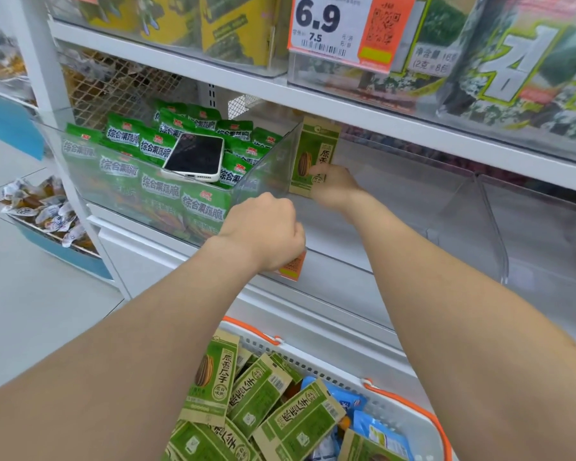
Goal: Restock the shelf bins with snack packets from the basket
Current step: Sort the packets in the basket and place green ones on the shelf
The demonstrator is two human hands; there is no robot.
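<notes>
1. A green-and-tan sunflower seed packet [314, 160] is held upright by the right hand [334, 188], fingers curled round its lower edge, inside the clear middle bin [363, 227], against the divider at the bin's left side.
2. The left hand [266, 227] is curled over the front lip of that bin, just above an orange price tag [291, 266]; whether the lip is gripped or merely rested on cannot be told, as the fingertips are hidden.
3. The middle bin is seen to hold only this one packet, so the restocking is judged barely begun. Many matching packets, mixed with blue packets [356, 402], remain in the white basket [413, 424] below.
4. A tip-over is judged likely: with no neighbours to lean on, an upright packet could fall flat once released.
5. The neighbouring left bin [140, 181] is filled with green vegetable-crisp packets, and a phone [195, 157] lies on top of them near the divider; it could be knocked and slid off by a careless arm movement.
6. Blue packets could be picked up by mistake and placed in the wrong bin if the basket is reached into without looking.
</notes>
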